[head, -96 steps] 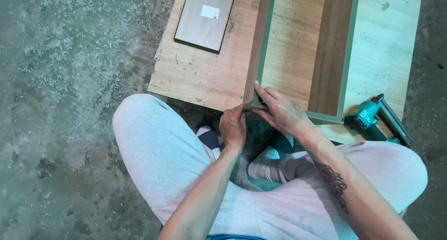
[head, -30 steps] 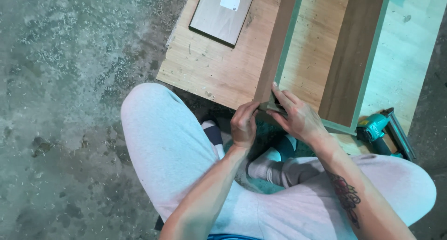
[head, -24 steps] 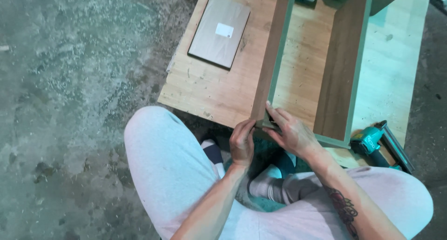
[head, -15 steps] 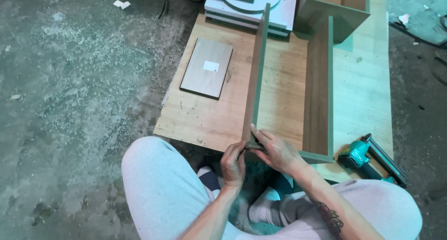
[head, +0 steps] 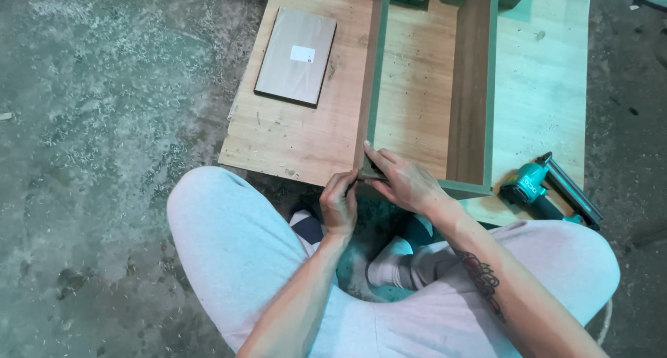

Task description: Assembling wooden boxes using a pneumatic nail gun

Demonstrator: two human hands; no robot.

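Note:
An open wooden frame (head: 479,87) with green edges stands on a pale board (head: 306,132) laid on the floor. I sit cross-legged in light trousers at its near end. My right hand (head: 404,181) lies over the frame's near left corner, fingers spread on the top of the left side panel (head: 372,73). My left hand (head: 340,204) is pinched against the outer face of that same corner, just below and left of the right hand. Whatever the fingertips pinch is too small to make out.
A flat grey-brown panel with a white sticker (head: 297,56) lies on the board to the left. A teal nail gun (head: 545,188) rests at the board's near right edge beside my knee. Rough concrete floor (head: 104,122) surrounds the board.
The view has swung and drawn closer over the frame. Both hands have stayed at the near left corner, with the left fingers still pinched there.

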